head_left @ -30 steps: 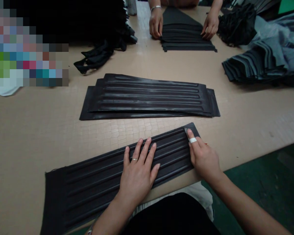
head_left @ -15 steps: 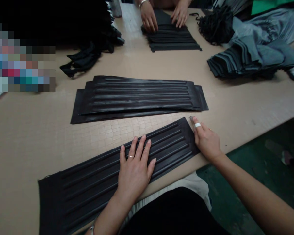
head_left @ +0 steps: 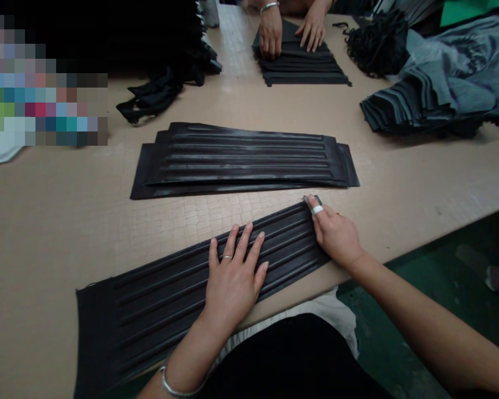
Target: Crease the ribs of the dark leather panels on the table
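1. A black ribbed strip point(head_left: 158, 299) lies aslant along the near edge of the tan table point(head_left: 419, 183), its right end farther from the person; its near left corner runs out of view at the bottom.
2. Just beyond it, a stack of ribbed strips point(head_left: 249, 158) lies unevenly piled. Tile-like lines mark the tabletop between them.
3. Farther back, a co-worker's two hands point(head_left: 271, 33) rest on layered dark cloth point(head_left: 307, 72). Folded grey cloth point(head_left: 424, 100) and a tangled black bundle point(head_left: 376, 44) sit to the right; a black heap point(head_left: 149, 39) stands to the left.
4. Green floor point(head_left: 444, 282) shows past the table's near edge.
5. Coloured blocks blur the upper left corner, and the black heap is too dark to read.
6. The left hand point(head_left: 233, 288) lies palm down on the strip's middle, fingers spread, gripping nothing.
7. The right hand point(head_left: 336, 235) is curled nearly closed at the strip's far right corner, pinching a small grey piece point(head_left: 305, 199), mostly covered and hard to identify.
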Motion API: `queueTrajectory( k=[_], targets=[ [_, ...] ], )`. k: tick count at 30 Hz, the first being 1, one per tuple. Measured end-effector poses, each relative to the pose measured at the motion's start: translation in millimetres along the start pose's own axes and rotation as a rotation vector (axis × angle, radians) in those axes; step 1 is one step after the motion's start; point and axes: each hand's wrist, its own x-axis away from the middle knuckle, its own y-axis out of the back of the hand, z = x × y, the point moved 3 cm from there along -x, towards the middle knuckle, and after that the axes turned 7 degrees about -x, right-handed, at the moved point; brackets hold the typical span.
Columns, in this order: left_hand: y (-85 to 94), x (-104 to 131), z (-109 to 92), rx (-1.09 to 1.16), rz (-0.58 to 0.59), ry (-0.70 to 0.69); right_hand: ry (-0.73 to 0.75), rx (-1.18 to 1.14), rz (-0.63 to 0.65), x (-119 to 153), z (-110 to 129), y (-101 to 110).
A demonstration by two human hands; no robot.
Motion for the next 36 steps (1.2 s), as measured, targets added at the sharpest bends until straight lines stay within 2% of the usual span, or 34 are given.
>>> queueTrajectory(
  k=[5, 11, 17, 21, 23, 27, 30, 32, 34, 36],
  targets=[
    [1.1, 0.5, -1.0, 0.006, 0.014, -0.001, 0.000, 0.063, 0.010, 7.4, -1.2, -1.9],
    [1.6, 0.2, -0.8, -0.008, 0.011, 0.011, -0.068, 0.107, 0.022, -1.3, -5.6, 0.7],
    [0.9, 0.9, -1.6, -0.031, 0.015, -0.007, -0.013, 0.084, 0.007, 8.9, 2.9, -2.0],
    [5.8, 1.9, 0.7, -0.074, 0.020, -0.036, -0.092, 0.139, -0.031, 2.4, -21.5, -1.2],
    [10.6, -0.3, 5.8, -0.098, 0.031, -0.071, -0.155, 0.135, -0.062, 10.1, -38.4, -2.1],
    [23.8, -20.8, 22.2, -0.075, 0.066, -0.147, -0.249, 0.028, -0.183, 44.3, -65.6, -8.7],
    [29.8, -50.1, 32.7, 0.012, 0.133, -0.089, -0.291, -0.158, -0.284, 62.6, -77.7, -14.0],
    [30.8, -69.2, 33.1, 0.080, 0.255, -0.067, -0.360, -0.269, -0.315, 68.3, -83.6, -17.0],
    [37.1, -84.0, 27.7, 0.133, 0.364, -0.118, -0.467, -0.351, -0.335, 72.3, -88.8, -20.2],
    [56.3, -94.2, 21.5, 0.146, 0.390, -0.185, -0.546, -0.420, -0.354, 76.0, -93.0, -24.3]
  ],
)
